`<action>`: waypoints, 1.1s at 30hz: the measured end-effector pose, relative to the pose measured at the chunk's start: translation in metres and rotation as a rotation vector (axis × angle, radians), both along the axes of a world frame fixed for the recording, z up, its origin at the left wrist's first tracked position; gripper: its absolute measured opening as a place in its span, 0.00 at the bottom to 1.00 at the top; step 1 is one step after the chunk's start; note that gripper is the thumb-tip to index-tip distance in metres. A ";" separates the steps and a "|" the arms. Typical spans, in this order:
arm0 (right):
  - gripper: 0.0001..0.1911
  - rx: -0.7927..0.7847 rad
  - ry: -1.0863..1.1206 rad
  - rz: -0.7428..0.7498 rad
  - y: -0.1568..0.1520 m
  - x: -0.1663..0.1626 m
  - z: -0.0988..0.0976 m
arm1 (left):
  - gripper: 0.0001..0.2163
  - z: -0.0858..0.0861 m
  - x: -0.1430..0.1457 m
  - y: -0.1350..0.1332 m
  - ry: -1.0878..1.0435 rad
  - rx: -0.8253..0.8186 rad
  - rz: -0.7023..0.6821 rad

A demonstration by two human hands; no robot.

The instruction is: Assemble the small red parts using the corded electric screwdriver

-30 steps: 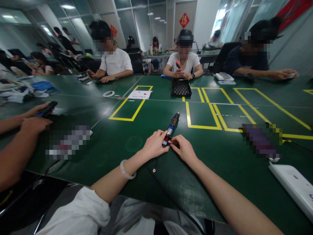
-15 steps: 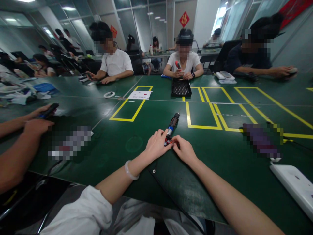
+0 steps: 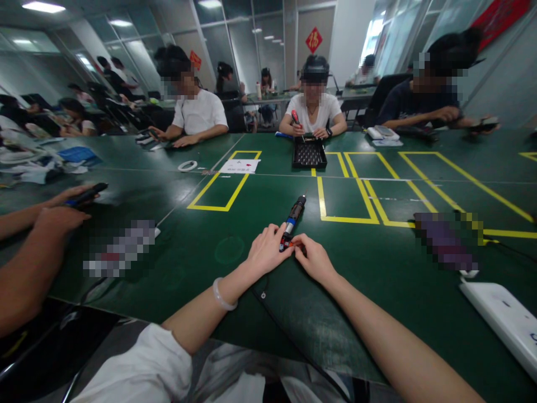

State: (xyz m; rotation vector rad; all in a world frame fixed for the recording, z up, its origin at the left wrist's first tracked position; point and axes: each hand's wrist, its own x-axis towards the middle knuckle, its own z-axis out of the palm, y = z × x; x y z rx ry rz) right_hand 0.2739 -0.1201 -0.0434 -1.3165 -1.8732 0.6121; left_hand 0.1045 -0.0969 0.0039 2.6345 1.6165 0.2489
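On the green table lies an electric screwdriver (image 3: 296,210), black with a silver and blue band, its thin bit pointing away from me. My left hand (image 3: 267,249) rests over its rear part, fingers closed about it, with a pale bangle (image 3: 224,295) on the wrist. Thumb and fingertips of my right hand (image 3: 314,257) are pressed together at the tool's red-and-orange rear end (image 3: 286,243). The fingers hide most of that end. A black cord (image 3: 279,322) with a small ring (image 3: 263,295) runs from beneath my left wrist to the table's front edge.
Yellow tape outlines (image 3: 350,219) mark the table. Ahead, a co-worker holds a red-handled screwdriver (image 3: 296,118) over a black tray (image 3: 309,154). A white power bank-like slab (image 3: 503,319) lies at right. At left, another person's hands hold a dark tool (image 3: 88,193).
My hands and the electric screwdriver stay almost in place. The co-worker opposite has tipped the red-handled screwdriver down toward the tray. The person at far right has moved an arm.
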 end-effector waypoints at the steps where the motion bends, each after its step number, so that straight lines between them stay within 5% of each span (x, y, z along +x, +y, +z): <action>1: 0.10 -0.001 0.002 0.002 0.000 0.000 0.000 | 0.28 0.000 0.000 0.000 0.000 0.001 0.000; 25: 0.16 -0.032 0.069 0.023 -0.002 0.002 0.003 | 0.29 -0.004 -0.002 0.004 0.032 0.081 -0.024; 33: 0.18 -0.042 0.104 0.036 -0.001 0.004 0.006 | 0.30 -0.004 -0.029 0.041 0.071 0.100 0.085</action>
